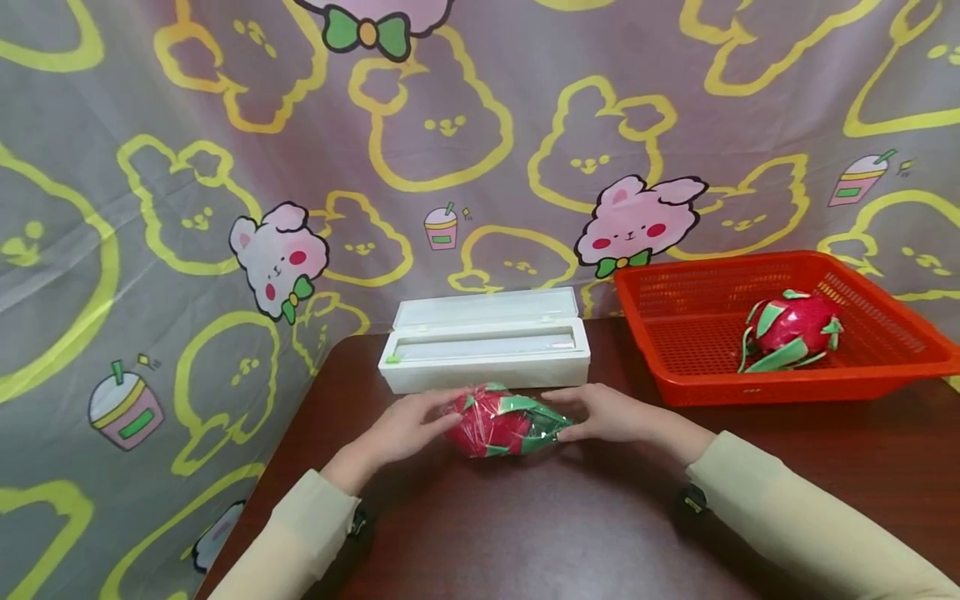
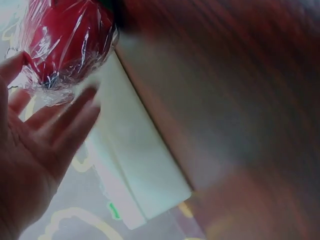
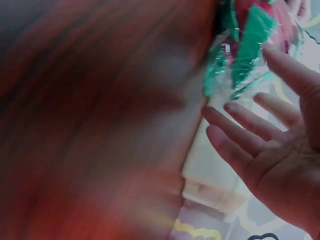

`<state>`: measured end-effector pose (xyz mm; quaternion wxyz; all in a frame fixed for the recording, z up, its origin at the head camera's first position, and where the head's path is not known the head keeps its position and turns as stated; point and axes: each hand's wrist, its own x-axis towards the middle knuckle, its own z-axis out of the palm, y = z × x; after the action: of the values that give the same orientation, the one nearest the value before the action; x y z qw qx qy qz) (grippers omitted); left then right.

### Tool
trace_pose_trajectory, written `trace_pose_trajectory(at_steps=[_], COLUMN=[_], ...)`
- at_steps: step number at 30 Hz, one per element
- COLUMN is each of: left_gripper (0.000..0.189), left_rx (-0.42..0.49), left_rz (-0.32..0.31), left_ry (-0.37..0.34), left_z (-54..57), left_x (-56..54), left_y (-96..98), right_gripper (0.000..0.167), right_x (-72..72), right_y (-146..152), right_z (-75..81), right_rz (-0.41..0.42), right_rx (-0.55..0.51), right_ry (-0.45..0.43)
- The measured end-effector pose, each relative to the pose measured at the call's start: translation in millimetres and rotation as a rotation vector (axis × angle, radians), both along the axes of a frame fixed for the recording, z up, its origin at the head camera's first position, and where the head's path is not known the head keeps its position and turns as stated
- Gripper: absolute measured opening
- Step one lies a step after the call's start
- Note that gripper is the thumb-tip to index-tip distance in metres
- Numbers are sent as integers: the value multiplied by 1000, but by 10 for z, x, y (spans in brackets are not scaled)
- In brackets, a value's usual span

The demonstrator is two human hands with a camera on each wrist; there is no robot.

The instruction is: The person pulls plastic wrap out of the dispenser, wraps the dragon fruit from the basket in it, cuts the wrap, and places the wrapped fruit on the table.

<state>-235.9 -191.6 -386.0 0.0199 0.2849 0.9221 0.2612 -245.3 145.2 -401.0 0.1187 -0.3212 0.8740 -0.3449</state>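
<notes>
Film-wrapped dragon fruit just in front of the white box

The dragon fruit lies on its side over the dark table, red body toward nine o'clock, green leaf tips toward three, with crinkled clear film around it. Taking it as the clock's centre, the left hand is at nine o'clock, thumb and fingers apart at the red end, not clenched. The right hand is at three, fingers loosely extended and parted, thumb at the leaf tips. Whether either hand bears the fruit's weight, I cannot tell.

At twelve o'clock stands the white box, its lid raised, a pale roll inside and a green tab at its left end. Toward two o'clock is a red basket holding a second dragon fruit. A cartoon-patterned cloth hangs behind.
</notes>
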Motion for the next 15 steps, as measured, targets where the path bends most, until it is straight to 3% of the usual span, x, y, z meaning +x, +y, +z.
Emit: trace_pose_trajectory(at_steps=[3, 5, 8, 11, 15], left_gripper=[56, 56, 56, 53, 58], left_rx=[-52, -50, -27, -10, 109], left_rz=[-26, -60, -95, -84, -87], left_ry=[121, 131, 93, 50, -92], left_z=[25, 24, 14, 15, 31], left_x=[17, 12, 1, -4, -2], left_y=[7, 19, 45, 68, 54], right_gripper=[58, 51, 42, 34, 28], right_x=[8, 6, -3, -18, -42], right_y=[30, 33, 27, 18, 12], right_z=[-42, -67, -92, -102, -112], right_rz=[33, 45, 36, 25, 15], right_rx=[7, 0, -12, -19, -33], right_ry=[6, 36, 76, 101, 138])
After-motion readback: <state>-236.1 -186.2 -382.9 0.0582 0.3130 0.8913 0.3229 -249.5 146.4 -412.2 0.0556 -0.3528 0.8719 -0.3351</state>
